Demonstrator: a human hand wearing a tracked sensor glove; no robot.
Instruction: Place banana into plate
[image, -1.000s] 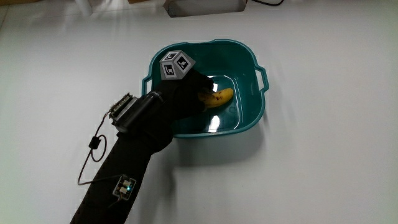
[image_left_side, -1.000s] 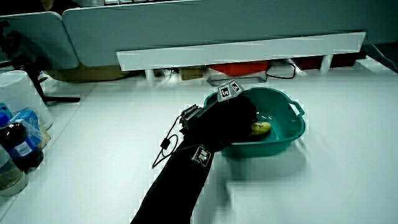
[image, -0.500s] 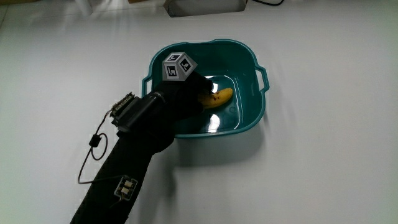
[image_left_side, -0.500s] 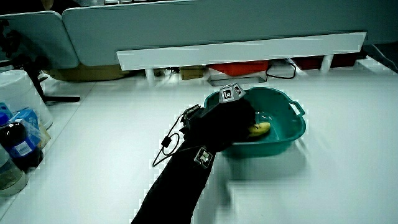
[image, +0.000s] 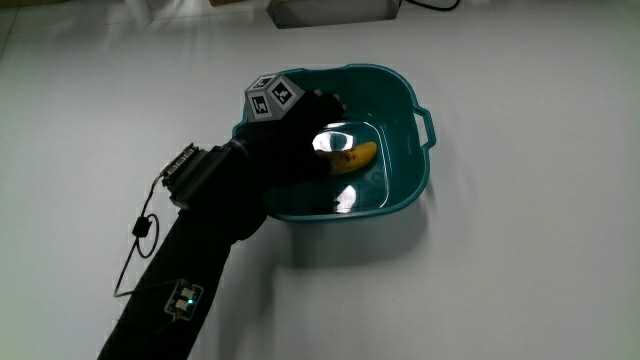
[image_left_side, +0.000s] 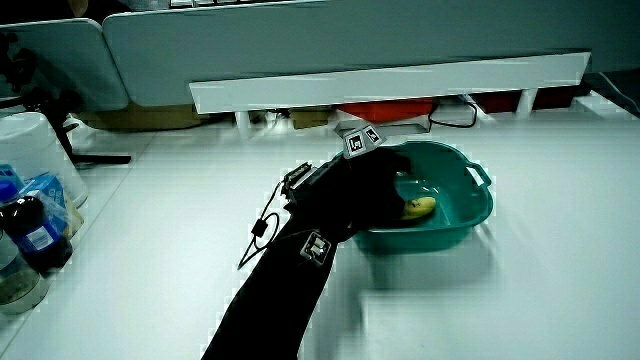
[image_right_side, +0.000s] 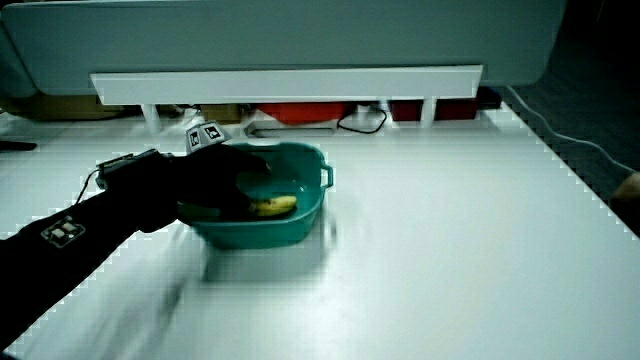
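A yellow banana (image: 357, 156) lies on the floor of a teal basin (image: 400, 85), and shows in both side views (image_left_side: 420, 206) (image_right_side: 274, 205). The gloved hand (image: 300, 140) reaches over the basin's rim nearest the person, just beside the banana's end. Its fingers look relaxed and hold nothing. The patterned cube (image: 268, 97) on its back sits above the rim. In both side views the hand (image_left_side: 385, 175) (image_right_side: 232, 172) hovers inside the basin (image_left_side: 470, 215) (image_right_side: 300, 228), a little above the banana. The forearm stretches across the table toward the person.
A white box (image: 335, 10) stands at the table's edge, farther from the person than the basin. In a side view a dark bottle (image_left_side: 30, 235) and a white tub (image_left_side: 30, 150) stand at the table's edge. A low partition (image_left_side: 390, 85) borders the table.
The hand has drawn back from the banana toward the basin's rim and risen slightly. More of the banana shows now, and it has stayed where it was.
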